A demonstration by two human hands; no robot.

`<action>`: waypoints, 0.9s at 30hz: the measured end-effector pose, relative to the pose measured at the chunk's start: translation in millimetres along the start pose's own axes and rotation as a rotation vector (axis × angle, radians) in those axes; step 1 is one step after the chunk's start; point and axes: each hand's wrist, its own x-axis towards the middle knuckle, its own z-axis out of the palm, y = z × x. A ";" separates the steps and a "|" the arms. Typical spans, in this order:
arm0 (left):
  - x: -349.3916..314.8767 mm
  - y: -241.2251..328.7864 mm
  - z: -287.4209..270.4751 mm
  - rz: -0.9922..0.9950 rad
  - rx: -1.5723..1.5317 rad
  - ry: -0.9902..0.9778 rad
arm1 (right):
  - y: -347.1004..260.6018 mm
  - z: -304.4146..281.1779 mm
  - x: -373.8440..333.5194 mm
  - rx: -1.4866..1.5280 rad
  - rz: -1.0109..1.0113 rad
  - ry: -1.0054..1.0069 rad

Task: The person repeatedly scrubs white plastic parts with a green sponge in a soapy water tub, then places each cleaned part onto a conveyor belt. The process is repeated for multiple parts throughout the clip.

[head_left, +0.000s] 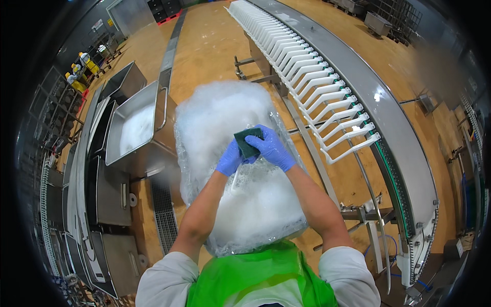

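Both my hands wear blue gloves and meet over a plastic-lined tub point(180, 171) heaped with white foam point(225, 110). My right hand point(272, 148) is closed on a dark green scouring pad point(248, 142). My left hand point(231, 157) is curled against the pad's near left side, its fingers partly hidden behind it. Just below that hand, a thin white plastic bar point(235, 180) sticks out of the suds, and the hand seems closed around it. The rest of the bar is hidden by the hands and foam.
On the right, a curved conveyor point(358, 82) carries a row of angled white arms point(319, 92). Left of the tub stands a steel bin point(166, 110) with foam inside. Other steel bins point(113, 197) line the left. A floor drain grate point(163, 215) runs beside them. People in yellow aprons point(89, 64) are far left.
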 end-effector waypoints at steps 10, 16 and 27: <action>-9.2 11.5 13.0 -0.257 -0.172 -0.256 | -29.4 -30.3 1.8 0.148 0.168 0.075; -4.3 -7.3 10.9 -0.581 -0.829 -0.554 | -20.3 -17.9 2.4 -0.034 0.192 -0.020; -12.8 -2.6 9.9 -0.517 -0.894 -0.702 | -12.4 -24.9 7.7 0.197 0.302 -0.134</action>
